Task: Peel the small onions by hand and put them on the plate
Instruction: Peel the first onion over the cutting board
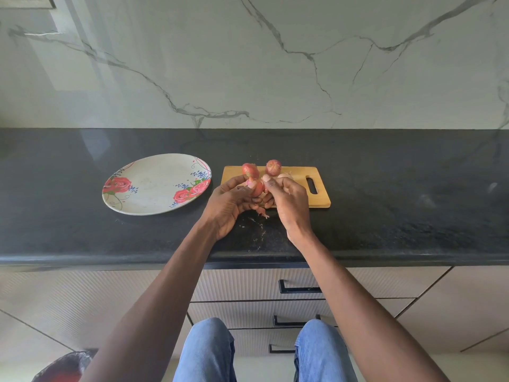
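My left hand [230,204] grips a small pink-red onion [257,187] above the near left corner of a wooden cutting board [316,198]. My right hand [287,198] meets it from the right, thumb and fingers pinching at the onion's skin. Two unpeeled onions [250,170] [273,167] lie at the board's far edge. A paler onion [285,176] shows just behind my right hand, partly hidden. The floral plate [154,186] sits to the left of the board with nothing on it.
Bits of onion skin [263,215] lie on the black counter [399,205] just in front of the board. A marble wall rises behind. Drawers with black handles [298,289] are below the counter's front edge.
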